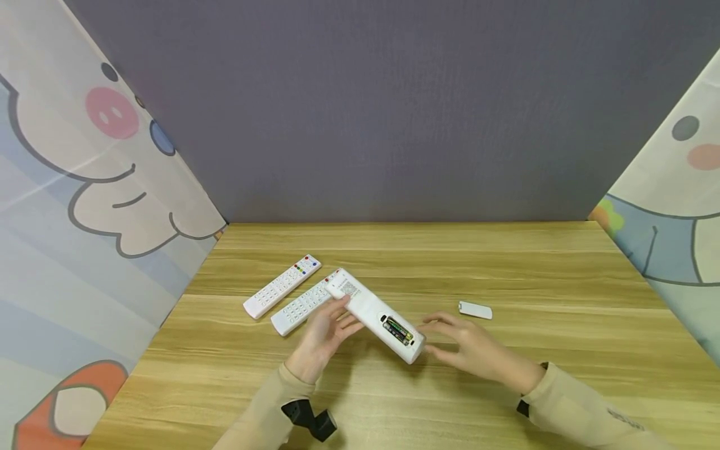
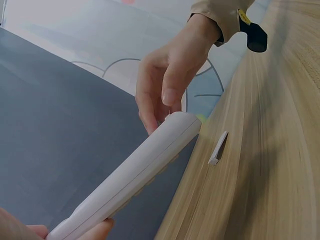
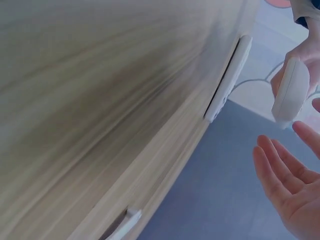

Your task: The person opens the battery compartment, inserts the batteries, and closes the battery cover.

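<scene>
My left hand (image 1: 322,337) grips a white remote control (image 1: 367,306) by its far-left end, thumb on one edge and fingers beneath. Its back faces up, tilted above the table. The battery compartment is uncovered, and batteries (image 1: 398,330) with dark and green wrappers lie inside. Close to the remote's near end is my right hand (image 1: 472,347), fingers spread and loosely bent. In the right wrist view that hand's palm and fingers (image 3: 280,172) show nothing held, with a gap to the remote. A small white battery cover (image 1: 475,310) lies on the table to the right.
Two more white remotes lie buttons-up at left: one farther out (image 1: 281,287), the other (image 1: 300,309) partly behind the held remote. The wooden table (image 1: 534,269) meets a grey panel (image 1: 405,112) at the back. Printed cartoon sheets (image 1: 62,206) stand at both sides.
</scene>
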### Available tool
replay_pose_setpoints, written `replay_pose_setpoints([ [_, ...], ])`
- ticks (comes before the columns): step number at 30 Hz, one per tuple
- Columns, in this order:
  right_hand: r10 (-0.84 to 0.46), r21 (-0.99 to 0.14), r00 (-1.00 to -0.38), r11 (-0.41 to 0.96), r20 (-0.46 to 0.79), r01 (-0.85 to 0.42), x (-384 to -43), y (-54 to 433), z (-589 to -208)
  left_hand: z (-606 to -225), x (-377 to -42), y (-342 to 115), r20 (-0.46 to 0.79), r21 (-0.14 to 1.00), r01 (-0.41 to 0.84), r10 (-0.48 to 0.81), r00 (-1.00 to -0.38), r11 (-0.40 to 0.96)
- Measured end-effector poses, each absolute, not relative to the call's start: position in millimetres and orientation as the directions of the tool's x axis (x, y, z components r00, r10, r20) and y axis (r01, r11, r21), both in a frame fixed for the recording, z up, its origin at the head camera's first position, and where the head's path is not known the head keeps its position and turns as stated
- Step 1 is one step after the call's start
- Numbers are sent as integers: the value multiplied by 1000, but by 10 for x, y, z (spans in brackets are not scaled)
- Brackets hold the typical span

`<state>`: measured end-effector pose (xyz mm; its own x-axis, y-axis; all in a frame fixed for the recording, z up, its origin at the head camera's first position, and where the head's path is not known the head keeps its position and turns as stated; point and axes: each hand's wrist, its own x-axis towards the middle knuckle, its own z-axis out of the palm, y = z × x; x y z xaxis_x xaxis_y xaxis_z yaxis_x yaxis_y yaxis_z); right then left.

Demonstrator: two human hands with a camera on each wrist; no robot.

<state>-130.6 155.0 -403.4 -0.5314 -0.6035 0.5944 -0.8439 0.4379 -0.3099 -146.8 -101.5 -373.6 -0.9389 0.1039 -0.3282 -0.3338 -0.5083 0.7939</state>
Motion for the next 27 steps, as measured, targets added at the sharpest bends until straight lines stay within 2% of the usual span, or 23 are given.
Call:
replay_pose_setpoints([
  [7, -576, -299, -570, 500, 586, -813, -1382, 1684, -4040, -3745, -1464, -1040, -324, 794, -330, 104, -940, -511],
  [16, -535, -345, -692, 610, 485, -714, -1434, 1850, -4005, -3742, -1473, -1051, -334, 779, -331, 95, -938, -532],
  [23, -496, -410, -762, 645, 417, -645, -1459, 1953, -4010, -3745, -1460, -1067, -328, 802, -328, 91, -940, -500],
  [27, -480, -435, -779, 649, 403, -625, -1482, 2007, -4032, -3749, -1466, -1068, -333, 798, -330, 88, -939, -505],
])
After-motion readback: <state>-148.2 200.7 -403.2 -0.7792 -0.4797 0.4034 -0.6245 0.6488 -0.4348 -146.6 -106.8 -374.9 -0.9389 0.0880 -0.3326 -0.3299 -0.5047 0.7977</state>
